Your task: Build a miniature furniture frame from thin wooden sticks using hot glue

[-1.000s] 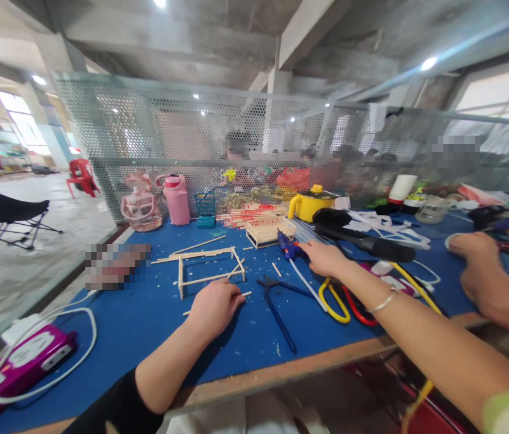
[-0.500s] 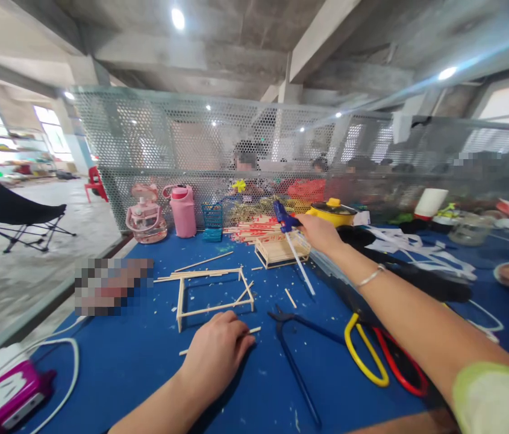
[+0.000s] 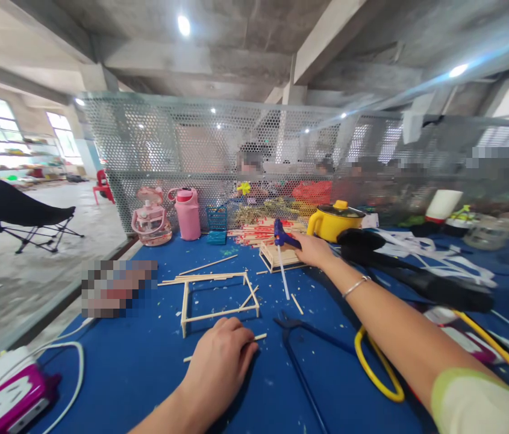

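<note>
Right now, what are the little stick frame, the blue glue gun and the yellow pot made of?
The stick frame looks like matte wood or bamboo: thin, pale, unpainted bars. The glue gun seems to be smooth plastic, going by its moulded, even blue body. The yellow pot looks smooth and evenly coloured, perhaps enamelled metal, though plastic is possible.

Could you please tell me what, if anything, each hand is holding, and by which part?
The right hand holds the blue glue gun by its handle; the left hand holds a thin wooden stick near its middle, both ends showing.
</note>
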{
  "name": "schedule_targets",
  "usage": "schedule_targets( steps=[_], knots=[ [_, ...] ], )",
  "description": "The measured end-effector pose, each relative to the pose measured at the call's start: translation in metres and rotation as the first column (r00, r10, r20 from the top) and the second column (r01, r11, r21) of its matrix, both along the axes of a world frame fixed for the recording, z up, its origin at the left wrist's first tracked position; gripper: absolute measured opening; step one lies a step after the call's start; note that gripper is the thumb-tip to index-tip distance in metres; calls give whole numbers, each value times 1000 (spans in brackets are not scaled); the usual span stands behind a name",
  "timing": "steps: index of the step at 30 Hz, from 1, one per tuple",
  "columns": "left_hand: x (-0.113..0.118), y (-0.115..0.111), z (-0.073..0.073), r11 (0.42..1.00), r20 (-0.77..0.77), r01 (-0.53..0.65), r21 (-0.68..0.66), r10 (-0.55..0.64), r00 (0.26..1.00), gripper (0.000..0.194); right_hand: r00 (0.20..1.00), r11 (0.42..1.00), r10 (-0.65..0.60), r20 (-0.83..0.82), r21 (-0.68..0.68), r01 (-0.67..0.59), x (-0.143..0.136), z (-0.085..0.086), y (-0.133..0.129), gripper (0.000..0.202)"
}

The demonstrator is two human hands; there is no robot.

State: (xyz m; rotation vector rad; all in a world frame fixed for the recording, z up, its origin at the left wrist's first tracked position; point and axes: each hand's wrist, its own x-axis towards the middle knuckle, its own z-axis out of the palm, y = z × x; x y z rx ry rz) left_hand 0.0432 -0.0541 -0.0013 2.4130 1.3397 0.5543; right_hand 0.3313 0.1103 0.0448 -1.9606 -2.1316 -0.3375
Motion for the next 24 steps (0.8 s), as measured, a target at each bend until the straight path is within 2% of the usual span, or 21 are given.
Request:
schedule_targets(
  steps=[3,6,9,10,11,12,13,14,15,20,24],
  knots=[
    [-8,0,3,995,83,-25,95,17,996,31,998,998,-18,-53,54,21,-7,13,-15,55],
    [-37,6,11,975,209,-150,163,114,971,33,995,995,7,-101,97,2,-24,27,-41,51],
    [-81,17,15,922,266,-353,159,304,915,41,979,986,164,-122,39,-161,-57,33,-80,35],
    [-95,20,14,923,240,-365,118,331,913,46,962,970,241,-129,-8,-244,-71,32,-94,29],
    [-106,22,12,933,208,-353,63,334,919,55,927,930,348,-136,-76,-360,-85,29,-108,24],
    [-115,23,9,949,171,-314,-2,310,935,63,853,832,504,-135,-187,-522,-98,25,-121,23],
    [-121,23,6,961,147,-273,-49,277,950,68,793,748,594,-139,-267,-607,-111,20,-132,24],
    [-123,22,3,967,134,-243,-76,252,958,71,762,705,635,-129,-305,-640,-121,15,-140,26],
    [-122,22,1,970,134,-225,-91,235,963,71,749,688,654,-106,-328,-647,-130,8,-146,27],
    [-100,23,-6,962,279,-253,-106,273,921,56,784,741,621,-28,-307,-598,-145,-17,-147,18],
    [-88,30,-7,902,383,-396,-170,431,817,47,790,749,608,-78,-273,-603,-142,-26,-143,22]
  ],
)
